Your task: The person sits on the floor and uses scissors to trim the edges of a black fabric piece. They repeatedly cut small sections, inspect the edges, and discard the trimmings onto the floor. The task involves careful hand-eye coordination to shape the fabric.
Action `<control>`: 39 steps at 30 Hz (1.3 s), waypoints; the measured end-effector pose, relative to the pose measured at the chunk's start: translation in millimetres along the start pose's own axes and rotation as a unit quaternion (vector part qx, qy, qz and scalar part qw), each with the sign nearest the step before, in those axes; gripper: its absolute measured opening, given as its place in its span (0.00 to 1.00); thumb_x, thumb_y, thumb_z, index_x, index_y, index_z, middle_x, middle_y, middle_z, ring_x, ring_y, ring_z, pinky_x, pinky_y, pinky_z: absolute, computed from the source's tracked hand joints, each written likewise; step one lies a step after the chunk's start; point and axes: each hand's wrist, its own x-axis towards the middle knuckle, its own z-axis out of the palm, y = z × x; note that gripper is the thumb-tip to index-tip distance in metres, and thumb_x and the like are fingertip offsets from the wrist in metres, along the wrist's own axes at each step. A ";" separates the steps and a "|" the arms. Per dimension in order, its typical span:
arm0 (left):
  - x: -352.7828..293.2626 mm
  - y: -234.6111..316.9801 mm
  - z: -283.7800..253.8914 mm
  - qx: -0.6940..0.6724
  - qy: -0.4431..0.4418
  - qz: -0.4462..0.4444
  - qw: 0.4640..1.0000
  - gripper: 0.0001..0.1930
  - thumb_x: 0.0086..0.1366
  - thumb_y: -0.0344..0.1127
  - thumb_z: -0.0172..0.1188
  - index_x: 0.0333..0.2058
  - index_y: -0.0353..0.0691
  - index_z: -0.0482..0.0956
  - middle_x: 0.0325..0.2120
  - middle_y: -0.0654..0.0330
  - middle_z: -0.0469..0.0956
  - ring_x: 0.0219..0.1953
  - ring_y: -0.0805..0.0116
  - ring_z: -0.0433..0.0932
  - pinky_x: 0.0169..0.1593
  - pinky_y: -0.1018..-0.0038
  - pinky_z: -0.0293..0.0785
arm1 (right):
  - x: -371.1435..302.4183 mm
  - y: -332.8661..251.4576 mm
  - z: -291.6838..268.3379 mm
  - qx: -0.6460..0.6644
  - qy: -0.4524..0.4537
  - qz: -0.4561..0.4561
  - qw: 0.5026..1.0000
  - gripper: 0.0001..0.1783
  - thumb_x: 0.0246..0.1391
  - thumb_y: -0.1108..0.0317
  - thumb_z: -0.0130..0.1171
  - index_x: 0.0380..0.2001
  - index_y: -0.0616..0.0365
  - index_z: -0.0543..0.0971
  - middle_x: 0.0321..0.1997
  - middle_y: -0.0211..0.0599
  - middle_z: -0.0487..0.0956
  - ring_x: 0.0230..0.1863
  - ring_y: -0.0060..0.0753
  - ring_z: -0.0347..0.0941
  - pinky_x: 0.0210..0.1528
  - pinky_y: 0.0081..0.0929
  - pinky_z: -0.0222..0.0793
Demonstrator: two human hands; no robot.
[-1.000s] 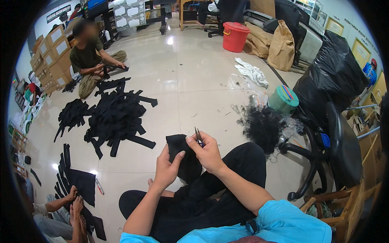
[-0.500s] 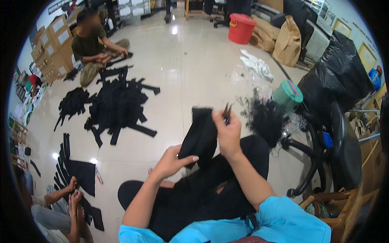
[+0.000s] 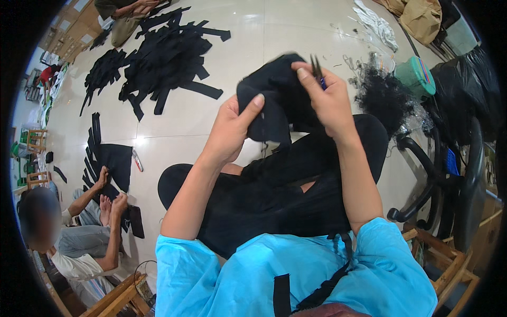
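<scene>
A piece of black cloth [image 3: 272, 100] is stretched between my two hands above my crossed legs. My left hand [image 3: 232, 127] grips its left side, thumb lying on top near a seam. Loose threads dangle from the lower edge. My right hand [image 3: 332, 103] pinches the upper right part between thumb and fingers. Tucked in that same hand are small thread snips [image 3: 317, 68], their dark blades pointing up and away from the cloth. The fingers of both hands are partly hidden behind the fabric.
A big pile of black cloth strips [image 3: 166, 63] lies ahead left, with a smaller pile [image 3: 103, 74] beside it. At left a co-worker [image 3: 90, 243] handles black cloth. To the right are a heap of black thread scraps [image 3: 385, 100], a green tub [image 3: 414, 76] and a black chair base [image 3: 422, 174].
My hands have raised the cloth and spread it wider, with the left hand moving higher along it. The snips stay in my right hand. The whole view has tilted downward.
</scene>
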 end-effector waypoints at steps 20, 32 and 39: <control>1.3 4.6 -15.3 -0.070 0.064 0.011 0.995 0.18 0.71 0.29 0.67 0.54 0.37 0.70 0.45 0.60 0.82 0.48 0.70 0.84 0.53 0.69 0.86 | -24.0 0.8 29.8 -0.195 -0.042 -0.165 0.966 0.13 0.57 0.72 0.72 0.44 0.63 0.84 0.36 0.36 0.82 0.37 0.25 0.79 0.40 0.23 0.75; 0.8 6.6 -17.7 -0.109 0.069 -0.032 0.991 0.10 0.78 0.38 0.59 0.42 0.37 0.72 0.41 0.58 0.82 0.43 0.72 0.86 0.57 0.67 0.88 | -20.7 16.0 33.1 -0.241 -0.100 -0.288 0.921 0.10 0.56 0.75 0.71 0.41 0.62 0.84 0.38 0.39 0.80 0.35 0.38 0.80 0.37 0.31 0.75; 1.6 9.0 -19.1 -0.148 0.083 0.020 0.985 0.12 0.79 0.38 0.56 0.37 0.37 0.70 0.37 0.55 0.82 0.44 0.69 0.86 0.58 0.65 0.87 | -16.6 3.0 24.4 -0.231 -0.127 -0.276 0.924 0.07 0.57 0.77 0.69 0.38 0.65 0.82 0.38 0.40 0.80 0.36 0.37 0.80 0.38 0.30 0.75</control>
